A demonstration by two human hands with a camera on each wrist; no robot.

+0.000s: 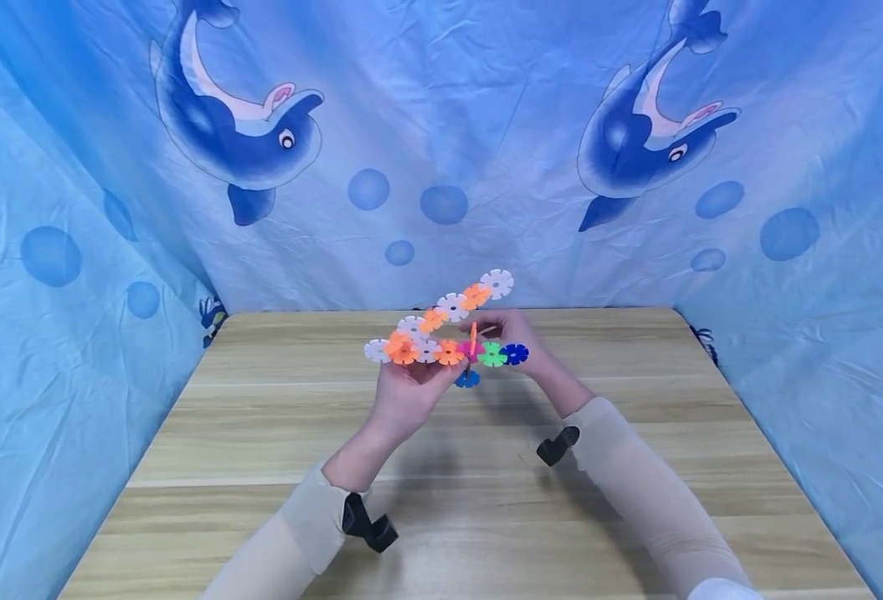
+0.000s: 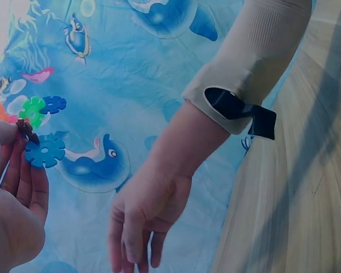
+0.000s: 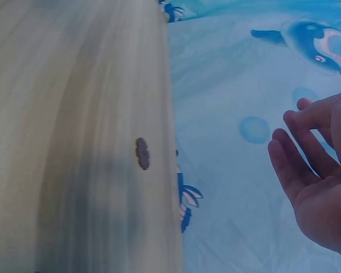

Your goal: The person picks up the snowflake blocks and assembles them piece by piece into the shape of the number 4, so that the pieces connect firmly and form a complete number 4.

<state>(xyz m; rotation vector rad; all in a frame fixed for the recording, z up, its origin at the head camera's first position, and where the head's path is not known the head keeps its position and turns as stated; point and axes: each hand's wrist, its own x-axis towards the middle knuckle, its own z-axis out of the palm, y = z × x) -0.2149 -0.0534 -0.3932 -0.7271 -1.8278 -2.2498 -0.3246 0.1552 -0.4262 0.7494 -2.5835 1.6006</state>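
My left hand (image 1: 406, 404) grips a toy built of interlocking flower-shaped plastic discs (image 1: 449, 352), raised above the table. One row runs level through white, orange and pink to a green disc (image 1: 492, 354) and a dark blue disc (image 1: 516, 355). A second white and orange row slants up to a white end disc (image 1: 497, 284). Below hangs a blue disc (image 2: 45, 151), joined to a brown one near my left fingers. Just behind the toy's right side is my right hand (image 1: 515, 337). Both wrist views show the right hand (image 3: 324, 176) with loose fingers and nothing in them.
A brown scalloped piece (image 3: 142, 153) lies near an edge of the wooden table (image 1: 471, 517). Blue cloth with printed dolphins (image 1: 239, 125) encloses the back and sides. Black wrist mounts (image 1: 370, 523) sit on both sleeves.
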